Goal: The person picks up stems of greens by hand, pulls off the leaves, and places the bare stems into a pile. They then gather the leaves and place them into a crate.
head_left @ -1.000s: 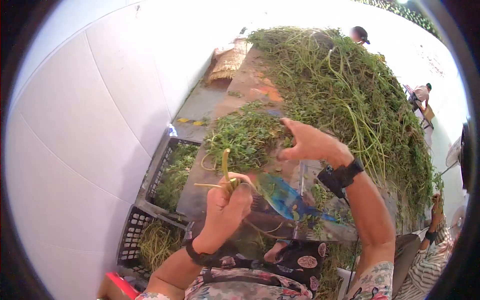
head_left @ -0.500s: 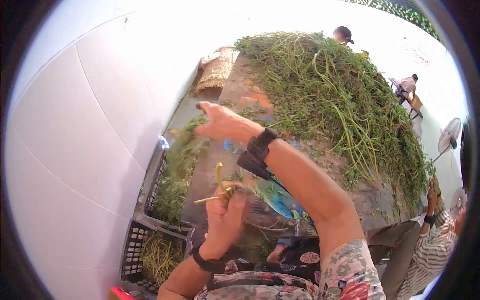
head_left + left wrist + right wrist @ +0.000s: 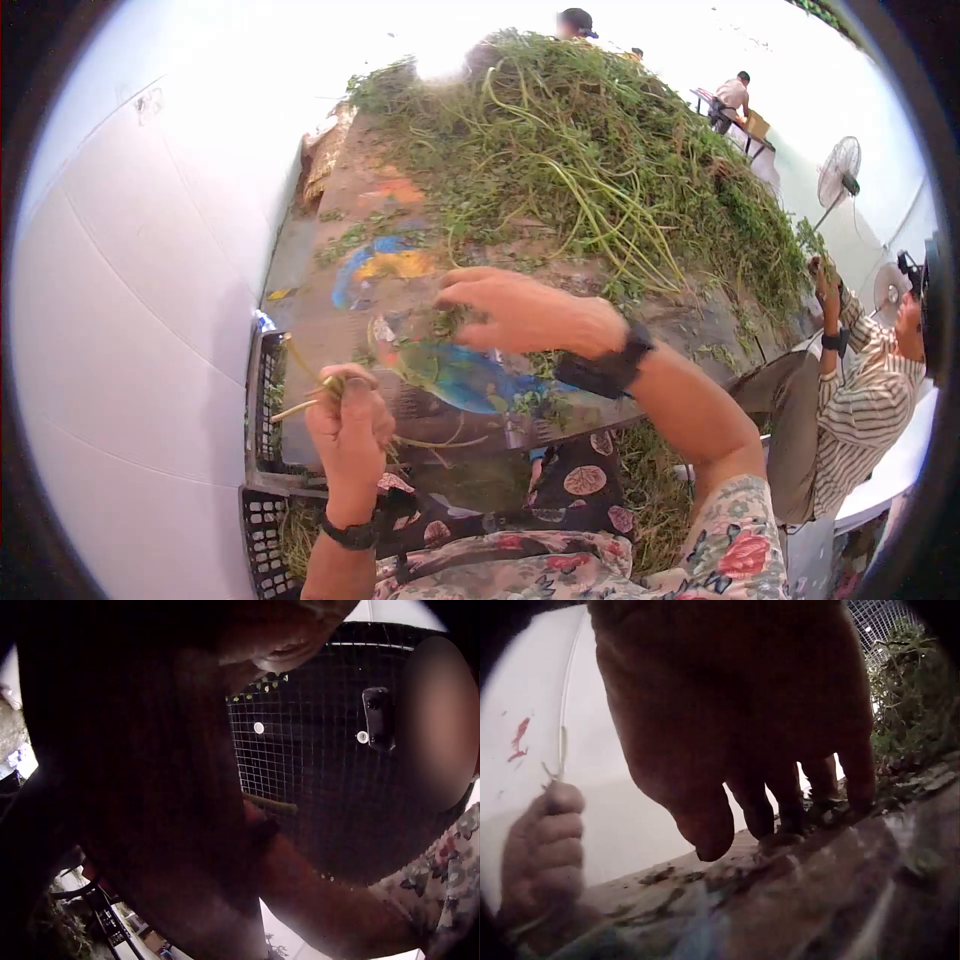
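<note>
My left hand (image 3: 350, 430) grips a few pale green stems (image 3: 296, 410) in curled fingers, near the table's left front corner. The cut ends poke out beyond the thumb, and thinner stems trail on the other side. In the right wrist view the left fist (image 3: 544, 855) is upright with stems (image 3: 561, 754) sticking out of its top. My right hand (image 3: 530, 312) is over the table (image 3: 345, 300), palm down, its loosely bent fingers (image 3: 757, 810) pointing down close to scattered leaf scraps (image 3: 667, 877). Nothing shows in its grasp.
A large heap of leafy green stems (image 3: 600, 180) covers the far and right side of the table. Black plastic crates (image 3: 268, 535) stand along the left edge. Beyond the right corner sits another person in a striped shirt (image 3: 865, 425), near standing fans (image 3: 838, 170).
My right hand swept the small pile of greens left over the table edge toward the crate, then came back right. The left hand keeps its stems. The head view has turned rightward.
</note>
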`<control>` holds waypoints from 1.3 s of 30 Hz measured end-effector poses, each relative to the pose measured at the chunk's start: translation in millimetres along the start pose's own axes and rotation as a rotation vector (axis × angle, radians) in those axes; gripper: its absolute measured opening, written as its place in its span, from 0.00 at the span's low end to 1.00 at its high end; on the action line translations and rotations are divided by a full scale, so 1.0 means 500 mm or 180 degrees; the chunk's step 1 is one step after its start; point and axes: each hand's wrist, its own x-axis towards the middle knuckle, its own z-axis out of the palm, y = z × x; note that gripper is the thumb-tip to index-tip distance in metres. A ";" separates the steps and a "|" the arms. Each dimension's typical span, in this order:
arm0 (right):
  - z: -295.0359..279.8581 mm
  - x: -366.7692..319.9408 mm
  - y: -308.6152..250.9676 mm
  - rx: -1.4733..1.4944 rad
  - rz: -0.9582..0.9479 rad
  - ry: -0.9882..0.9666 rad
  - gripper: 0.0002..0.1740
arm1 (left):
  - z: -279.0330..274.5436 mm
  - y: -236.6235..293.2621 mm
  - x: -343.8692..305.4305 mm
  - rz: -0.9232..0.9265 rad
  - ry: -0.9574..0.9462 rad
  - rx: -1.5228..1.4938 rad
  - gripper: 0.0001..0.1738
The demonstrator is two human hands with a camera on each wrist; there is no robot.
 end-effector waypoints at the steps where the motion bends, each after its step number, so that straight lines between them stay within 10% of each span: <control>1: -0.043 -0.035 -0.015 -0.0008 0.0256 0.0042 0.26 | 0.000 -0.002 0.000 0.0032 0.0031 0.0020 0.08; 7: -0.173 -0.271 0.089 -0.2004 0.2019 0.1179 0.35 | 0.015 -0.001 0.003 0.0141 0.0163 0.0067 0.08; 11: -0.181 -0.340 0.126 -0.1348 0.3201 0.0462 0.30 | 0.009 -0.003 0.004 0.0018 0.0270 -0.0076 0.06; 14: -0.178 -0.350 0.127 -0.1176 0.3167 0.0086 0.20 | 0.007 -0.007 0.003 -0.0033 0.0306 -0.0146 0.06; 24: -0.243 -0.394 0.025 0.2050 0.3073 0.2164 0.12 | -0.001 -0.013 0.006 -0.0019 0.0220 -0.0146 0.08; 28: -0.246 -0.433 0.036 0.2920 0.1716 0.3709 0.15 | 0.005 -0.008 0.004 -0.0003 0.0183 -0.0114 0.09; 29: -0.240 -0.439 0.043 0.3051 0.1778 0.3648 0.17 | 0.005 -0.008 0.004 -0.0040 0.0194 -0.0136 0.09; 31: -0.190 -0.462 0.086 -0.0392 0.1394 0.2863 0.17 | 0.002 -0.008 0.005 -0.0112 0.0214 -0.0171 0.09; 33: -0.196 -0.404 0.008 0.2329 0.2944 0.2440 0.16 | 0.004 -0.004 0.005 -0.0136 0.0141 -0.0163 0.09; 39: -0.088 -0.397 0.019 0.0433 0.2773 0.1882 0.15 | 0.011 0.003 0.003 -0.0110 0.0264 -0.0027 0.11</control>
